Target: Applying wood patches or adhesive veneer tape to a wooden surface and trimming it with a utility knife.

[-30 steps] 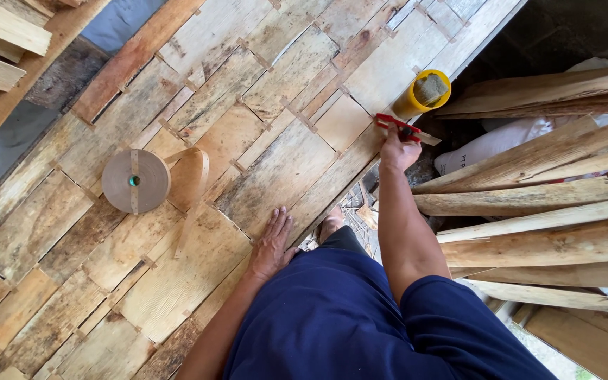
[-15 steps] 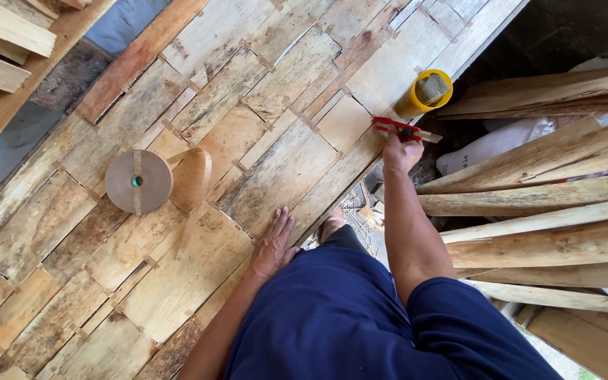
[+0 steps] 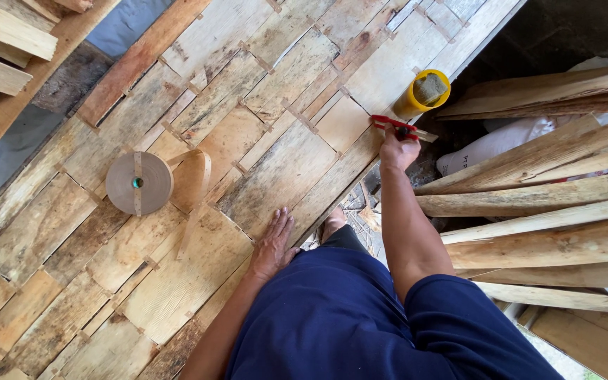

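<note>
The right hand (image 3: pixel 397 149) reaches out to the far edge of the veneer sheet (image 3: pixel 177 232) and closes its fingers around a red-handled tool (image 3: pixel 392 125), which lies across the sheet's rim just beside a yellow cup (image 3: pixel 423 93) with a brush-like tuft inside. What kind of tool it is, the picture does not show clearly; it looks slim, light and rigid, so a firm wrap around the red handle seems the sensible hold. The left hand (image 3: pixel 274 243) lies open, palm down and fingers spread, flat on the sheet near the person's knee, holding nothing. The sheet itself is a patchwork of thin wood pieces joined with strips of tape, probably light but brittle and quick to crack along the joins, so pressing it flat looks safer than lifting by an edge. Further left, 1 roll of brown paper tape (image 3: pixel 139 183) sits on the sheet with a loose tail curling beside it. To the right, rough wooden slats (image 3: pixel 529 218) lie stacked, well apart from the left hand.
</note>
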